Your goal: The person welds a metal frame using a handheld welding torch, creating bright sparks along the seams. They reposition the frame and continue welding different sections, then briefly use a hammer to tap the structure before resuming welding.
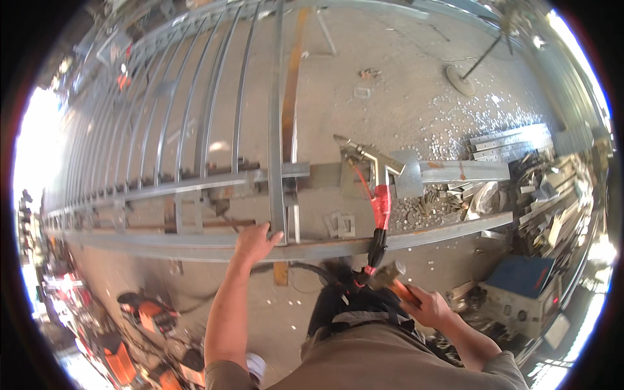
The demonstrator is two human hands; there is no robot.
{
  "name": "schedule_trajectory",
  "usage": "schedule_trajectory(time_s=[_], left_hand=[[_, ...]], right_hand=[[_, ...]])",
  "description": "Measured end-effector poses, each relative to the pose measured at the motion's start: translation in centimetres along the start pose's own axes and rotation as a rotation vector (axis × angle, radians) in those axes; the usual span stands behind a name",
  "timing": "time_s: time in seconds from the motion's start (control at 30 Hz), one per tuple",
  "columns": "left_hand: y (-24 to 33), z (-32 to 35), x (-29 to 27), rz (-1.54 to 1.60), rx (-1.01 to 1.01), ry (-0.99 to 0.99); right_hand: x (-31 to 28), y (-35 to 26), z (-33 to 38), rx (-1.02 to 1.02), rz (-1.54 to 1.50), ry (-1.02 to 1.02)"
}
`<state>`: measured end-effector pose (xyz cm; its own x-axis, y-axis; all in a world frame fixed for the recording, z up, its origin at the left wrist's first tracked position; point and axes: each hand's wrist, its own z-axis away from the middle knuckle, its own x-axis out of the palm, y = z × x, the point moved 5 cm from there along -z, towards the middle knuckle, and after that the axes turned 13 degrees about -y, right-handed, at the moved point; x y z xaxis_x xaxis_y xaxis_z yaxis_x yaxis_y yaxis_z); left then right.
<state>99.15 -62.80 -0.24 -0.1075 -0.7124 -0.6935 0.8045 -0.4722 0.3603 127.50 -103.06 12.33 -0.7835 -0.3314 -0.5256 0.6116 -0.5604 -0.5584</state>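
Observation:
My left hand grips the near end of a long square metal tube, where it meets a crosswise metal beam near me. My thumb and forefinger show at the tube's side; the other fingers are partly hidden. Low at the right, my right hand is closed round the orange handle of a hammer, whose head points left beside my leg. A welding torch with red wrapping on its grip lies across the crosswise beam, its metal nozzle on the far side.
A railing with many parallel bars spreads to the left. A blue-topped machine and metal scraps stand at right. Orange-and-black tools lie on the floor at left. A dark cable runs past my legs.

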Motion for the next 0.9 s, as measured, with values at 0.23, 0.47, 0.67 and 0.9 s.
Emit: schedule_trajectory(time_s=[0.23, 0.47, 0.67, 0.9], left_hand=[[-2.4, -2.9, -1.5, 0.28, -0.082, -0.536], [-3.4, -4.5, 0.0, 0.563, -0.037, -0.585], [-2.3, -3.5, -0.8, 0.549, -0.091, -0.525], [-1.1, -3.3, -1.6, 0.464, -0.112, -0.558]], right_hand=[[9.6, 10.5, 6.7, 0.317, -0.318, 0.12], [19.2, 17.6, 8.7, 0.584, -1.173, 0.261], [24.6, 23.3, 9.1, 0.769, -1.257, 0.34], [28.5, 28.7, 8.8, 0.727, -1.323, 0.257]])
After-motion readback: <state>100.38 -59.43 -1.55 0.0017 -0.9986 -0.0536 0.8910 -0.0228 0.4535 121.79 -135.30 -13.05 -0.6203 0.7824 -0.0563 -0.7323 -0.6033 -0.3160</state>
